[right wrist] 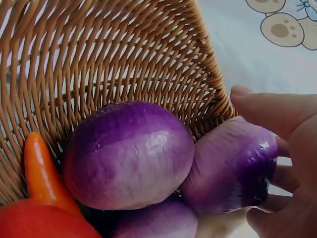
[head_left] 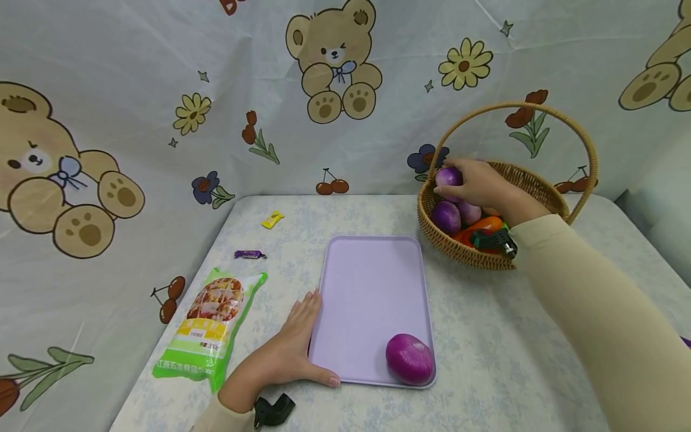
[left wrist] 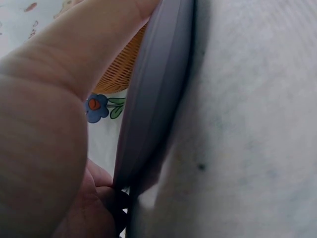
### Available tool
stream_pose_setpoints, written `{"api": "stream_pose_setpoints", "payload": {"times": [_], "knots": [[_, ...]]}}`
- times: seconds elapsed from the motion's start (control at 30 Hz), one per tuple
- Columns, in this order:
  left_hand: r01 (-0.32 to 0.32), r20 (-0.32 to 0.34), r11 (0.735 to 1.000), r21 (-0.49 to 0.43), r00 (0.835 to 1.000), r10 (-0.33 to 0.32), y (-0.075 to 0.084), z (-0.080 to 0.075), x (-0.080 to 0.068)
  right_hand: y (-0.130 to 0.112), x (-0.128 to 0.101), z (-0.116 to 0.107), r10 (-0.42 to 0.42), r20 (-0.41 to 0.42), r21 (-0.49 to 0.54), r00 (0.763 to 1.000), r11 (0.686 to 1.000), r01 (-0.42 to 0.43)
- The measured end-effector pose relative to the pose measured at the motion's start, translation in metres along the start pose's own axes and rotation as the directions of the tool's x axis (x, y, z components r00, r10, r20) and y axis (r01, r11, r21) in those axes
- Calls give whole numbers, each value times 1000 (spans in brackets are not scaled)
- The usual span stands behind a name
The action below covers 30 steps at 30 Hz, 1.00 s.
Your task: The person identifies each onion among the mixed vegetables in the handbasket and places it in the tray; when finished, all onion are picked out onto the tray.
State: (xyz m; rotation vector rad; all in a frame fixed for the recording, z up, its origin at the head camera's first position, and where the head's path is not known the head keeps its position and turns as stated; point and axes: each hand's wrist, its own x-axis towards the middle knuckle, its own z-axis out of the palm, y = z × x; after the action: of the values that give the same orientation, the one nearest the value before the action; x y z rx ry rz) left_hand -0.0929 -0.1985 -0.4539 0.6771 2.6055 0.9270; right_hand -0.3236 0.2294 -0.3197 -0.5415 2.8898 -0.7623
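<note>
**Onion lifted at the basket rim, tray held flat**

The right hand (head_left: pixel 477 183) curls its fingers and thumb round a purple onion (head_left: pixel 448 176), holding it just above the near-left rim of the wicker basket (head_left: pixel 534 183). The basket's arched handle stands over the hand, open on the side facing the tray. Below the held onion more onions (head_left: pixel 445 216) and an orange vegetable (head_left: pixel 480 227) fill the basket.

The left hand (head_left: pixel 294 348) lies spread and flat on the table, fingers straight along the left edge of the lilac tray (head_left: pixel 367 288), thumb along its near edge. Most of the tray is bare; one onion (head_left: pixel 409 359) sits in its near-right corner, touching the rim.

Left of that hand lies a green food packet (head_left: pixel 210 327), its print too small to read. Farther back are a purple wrapper (head_left: pixel 249 254) and a yellow wrapper (head_left: pixel 272 219), well apart from the tray.
</note>
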Motion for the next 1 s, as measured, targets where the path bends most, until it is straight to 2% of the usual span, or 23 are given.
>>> {"api": "stream_pose_setpoints", "payload": {"times": [0.33, 0.73, 1.0], "knots": [[-1, 3, 1000, 20, 1000, 1, 1, -2, 0, 0, 0, 3, 36, -9, 25, 999, 999, -36], [6, 3, 1000, 10, 1000, -6, 1, -1, 0, -12, -10, -12, 34, 0, 32, 999, 999, -34], [-1, -4, 1000, 6, 1000, 1, -1, 0, -1, -26, -32, -22, -44, -19, 16, 999, 999, 44]]}}
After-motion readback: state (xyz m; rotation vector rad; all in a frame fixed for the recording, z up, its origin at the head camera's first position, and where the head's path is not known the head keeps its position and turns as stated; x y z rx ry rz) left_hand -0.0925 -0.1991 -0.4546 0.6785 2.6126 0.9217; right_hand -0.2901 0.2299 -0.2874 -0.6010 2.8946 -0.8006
